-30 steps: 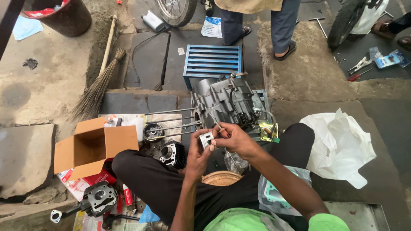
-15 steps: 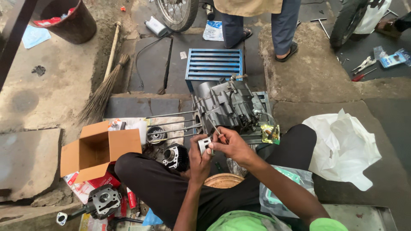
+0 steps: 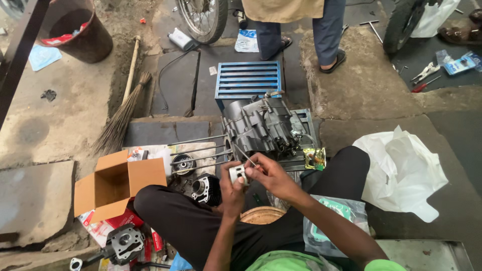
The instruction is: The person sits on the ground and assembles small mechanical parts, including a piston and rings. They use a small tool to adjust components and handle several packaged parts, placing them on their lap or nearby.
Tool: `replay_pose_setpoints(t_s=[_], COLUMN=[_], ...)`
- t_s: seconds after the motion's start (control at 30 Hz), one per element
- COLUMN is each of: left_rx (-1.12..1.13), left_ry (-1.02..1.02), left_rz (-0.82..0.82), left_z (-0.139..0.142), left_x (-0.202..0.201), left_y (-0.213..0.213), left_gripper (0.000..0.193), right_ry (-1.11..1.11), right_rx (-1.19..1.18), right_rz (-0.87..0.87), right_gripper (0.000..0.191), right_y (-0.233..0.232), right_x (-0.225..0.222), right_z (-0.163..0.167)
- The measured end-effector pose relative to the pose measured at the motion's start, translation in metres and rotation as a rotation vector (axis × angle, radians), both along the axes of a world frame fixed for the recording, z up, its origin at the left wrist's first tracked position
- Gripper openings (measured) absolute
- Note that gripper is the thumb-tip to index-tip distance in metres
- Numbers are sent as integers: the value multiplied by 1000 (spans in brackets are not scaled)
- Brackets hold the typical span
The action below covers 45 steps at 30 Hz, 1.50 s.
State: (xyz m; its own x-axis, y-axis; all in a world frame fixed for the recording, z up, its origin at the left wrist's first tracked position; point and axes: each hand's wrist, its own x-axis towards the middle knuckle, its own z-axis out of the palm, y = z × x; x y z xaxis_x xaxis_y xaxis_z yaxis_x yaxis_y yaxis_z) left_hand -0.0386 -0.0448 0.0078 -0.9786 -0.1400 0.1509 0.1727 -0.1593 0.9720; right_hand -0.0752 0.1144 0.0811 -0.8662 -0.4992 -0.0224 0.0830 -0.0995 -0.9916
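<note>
Sitting cross-legged on the ground, the person holds a small silvery piston [image 3: 238, 172] up in front of the lap. The left hand [image 3: 232, 189] is closed around the piston from below, fingers wrapped on its side. The right hand [image 3: 268, 174] is pinched shut on a thin metal tool [image 3: 246, 156], whose tip angles up and left, just above the piston's top.

Just beyond the hands sits a grey engine block [image 3: 261, 126] on a metal tray [image 3: 307, 120], with long studs [image 3: 198, 149] sticking out to its left. Near the left knee lie a finned black cylinder [image 3: 205, 188] and a round metal part [image 3: 183, 163] resting on paper. Further left stands an open cardboard box [image 3: 114, 184], and at the near left edge lies a cylinder head [image 3: 124, 244].

Far from the person, a blue slatted crate [image 3: 248, 79] stands behind the engine. A broom [image 3: 123, 112] lies to the far left, close to a dark bucket [image 3: 80, 35]. On the right, a crumpled white plastic bag [image 3: 401, 171] lies on the concrete. At the far edge, another person's legs [image 3: 301, 31] stand beside a motorcycle wheel [image 3: 203, 17].
</note>
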Motion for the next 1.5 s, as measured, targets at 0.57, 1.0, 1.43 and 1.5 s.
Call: replay_pose_setpoints(t_s=[0.57,1.0,1.43,1.5], left_rx=[-253,-374,-541,-550], left_ry=[127,216,288,312], left_rz=[-250,-259,-190,-190], left_z=[69,104,125,124], left_x=[-8,-12,-3,-3], left_y=[-21,-13,-11,-10], left_gripper=[47,46,44,45], right_ry=[1267,1243,1475,1504], right_rx=[898,1000,1323,1327], right_rz=[-54,130,352,361], right_gripper=[34,39,43,42], right_y=[80,74,61,58], right_x=[0,-4,3,3], right_z=[106,150,182,184])
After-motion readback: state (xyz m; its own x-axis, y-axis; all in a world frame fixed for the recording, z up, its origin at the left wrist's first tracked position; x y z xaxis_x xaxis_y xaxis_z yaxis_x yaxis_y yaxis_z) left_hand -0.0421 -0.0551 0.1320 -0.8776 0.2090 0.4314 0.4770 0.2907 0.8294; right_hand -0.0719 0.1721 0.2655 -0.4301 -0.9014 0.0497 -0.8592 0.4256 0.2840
